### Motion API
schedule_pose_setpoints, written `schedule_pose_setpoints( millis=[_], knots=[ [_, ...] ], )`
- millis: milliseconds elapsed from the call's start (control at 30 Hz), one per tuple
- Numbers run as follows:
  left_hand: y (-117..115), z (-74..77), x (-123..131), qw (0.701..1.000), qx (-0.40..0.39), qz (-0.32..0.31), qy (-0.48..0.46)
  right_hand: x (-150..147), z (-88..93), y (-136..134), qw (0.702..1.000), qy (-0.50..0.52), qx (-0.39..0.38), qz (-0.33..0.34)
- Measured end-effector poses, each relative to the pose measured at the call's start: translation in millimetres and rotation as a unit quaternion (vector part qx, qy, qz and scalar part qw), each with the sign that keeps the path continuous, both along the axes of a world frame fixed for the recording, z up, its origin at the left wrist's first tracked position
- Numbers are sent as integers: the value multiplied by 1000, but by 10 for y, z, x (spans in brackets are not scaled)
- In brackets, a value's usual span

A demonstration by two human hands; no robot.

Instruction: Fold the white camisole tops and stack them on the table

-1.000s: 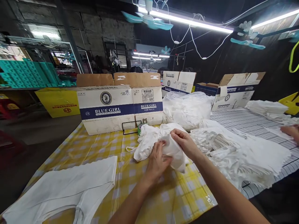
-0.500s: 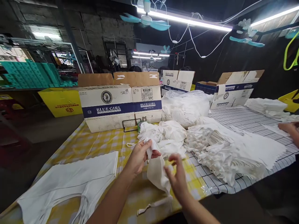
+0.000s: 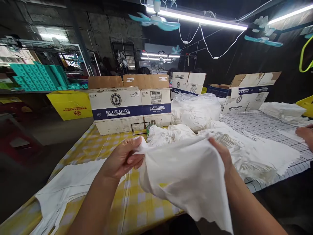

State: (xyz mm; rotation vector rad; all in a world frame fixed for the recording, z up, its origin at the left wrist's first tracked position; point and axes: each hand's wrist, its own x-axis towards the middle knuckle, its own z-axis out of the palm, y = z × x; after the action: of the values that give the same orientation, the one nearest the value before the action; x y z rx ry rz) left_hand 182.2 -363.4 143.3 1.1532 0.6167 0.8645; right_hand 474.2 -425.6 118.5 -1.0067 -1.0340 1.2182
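A white cloth garment piece (image 3: pixel 186 173) hangs stretched between my two hands above the table's near edge. My left hand (image 3: pixel 124 158) pinches its left corner, thumb on top. At the upper right corner my right hand (image 3: pixel 221 151) grips the fabric, its fingers partly hidden behind the cloth. Flat white garment pieces (image 3: pixel 70 182) lie stacked to the left, partly covered by my left arm. Crumpled white cloth pieces (image 3: pixel 168 133) sit just beyond my hands, and a large layered pile of white pieces (image 3: pixel 261 156) spreads out on the right.
Printed cartons (image 3: pixel 129 111) stand at the back, with a clear plastic bag of white cloth (image 3: pixel 195 109) beside them. A black wire frame (image 3: pixel 139 129) and a green tape roll (image 3: pixel 148 129) are near the left carton. Another person's hand (image 3: pixel 305 135) rests at the right edge.
My right hand has taken hold of the cloth and moved right and up, spreading it out. My left hand has shifted left with its corner. The view has turned slightly left.
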Motion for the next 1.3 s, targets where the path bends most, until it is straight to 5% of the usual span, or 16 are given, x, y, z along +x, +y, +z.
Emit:
schedule_pose_setpoints(
  millis=[100,167,233,300,400,500,567,667,767,967,1167,1300],
  knots=[
    [-15,133,-73,1000,8,-8,17,-11,74,84,998,27,-6,57],
    [104,6,-118,995,18,2,95,-37,-80,225,998,-24,-15,60],
    [253,-312,-151,967,50,50,244,-62,-370,400,984,-168,-35,48],
    [345,-744,-155,866,123,158,459,-87,-722,546,930,-365,-44,12],
    [289,-1352,-84,799,166,226,532,-160,-1163,580,882,-466,-37,-56],
    [84,-1710,61,784,268,181,530,-313,-1368,365,864,-499,21,-60],
    [-45,-1825,152,770,357,109,517,-436,-1430,155,836,-541,95,17],
    [-151,-1934,196,745,405,53,527,-551,-1567,-117,768,-609,151,128],
    [-162,-2041,107,733,387,69,556,-525,-1746,-249,740,-650,104,135],
    [-221,-2041,-39,758,376,71,528,-385,-1652,-269,814,-570,70,91],
    [-504,-1823,370,787,412,87,451,-522,-1415,-340,857,-502,91,76],
    [-391,-1732,576,773,394,130,480,-479,-1199,-297,878,-463,122,14]
  ],
)
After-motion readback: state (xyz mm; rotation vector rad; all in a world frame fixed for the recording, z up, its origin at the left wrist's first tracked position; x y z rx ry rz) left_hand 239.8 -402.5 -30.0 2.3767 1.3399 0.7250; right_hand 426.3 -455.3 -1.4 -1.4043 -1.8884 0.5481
